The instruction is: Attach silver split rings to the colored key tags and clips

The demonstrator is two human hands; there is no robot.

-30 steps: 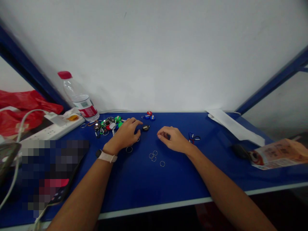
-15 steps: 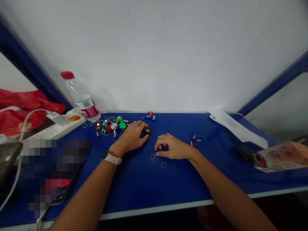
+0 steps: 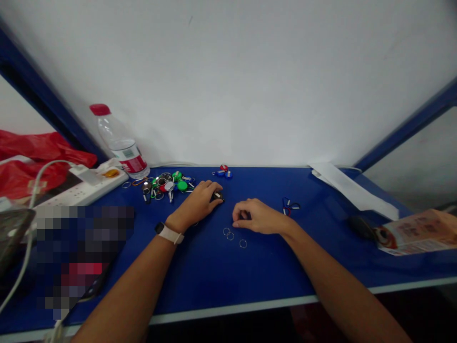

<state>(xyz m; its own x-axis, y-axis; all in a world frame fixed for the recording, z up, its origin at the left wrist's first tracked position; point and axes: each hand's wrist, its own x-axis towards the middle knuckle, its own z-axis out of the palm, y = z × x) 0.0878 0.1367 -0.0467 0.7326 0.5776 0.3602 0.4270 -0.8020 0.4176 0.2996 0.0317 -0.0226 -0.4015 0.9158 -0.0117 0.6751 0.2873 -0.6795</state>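
Near the middle of the blue bench, a small round black piece is gripped at its near side by the left hand, thumb and fingers curled around it. The right hand is held just beside, its fingers bent and thumb drawn near them; whether anything thin is pinched there cannot be told.

Risk, judged: two thin overlapping metal rings could be dragged together if only one is picked up; a third metal ring, nearer the front edge, could be brushed by the right forearm. The black piece could be skidded if pressed off-centre on the smooth surface. The mixed green, red and silver key fobs could be snagged by the left knuckles.

Edges: the back edge is bounded by the white wall; the back left corner is crowded by the clear red-capped bottle. Most room for moving is offered between rings and front edge, less toward the blue and red carabiners.
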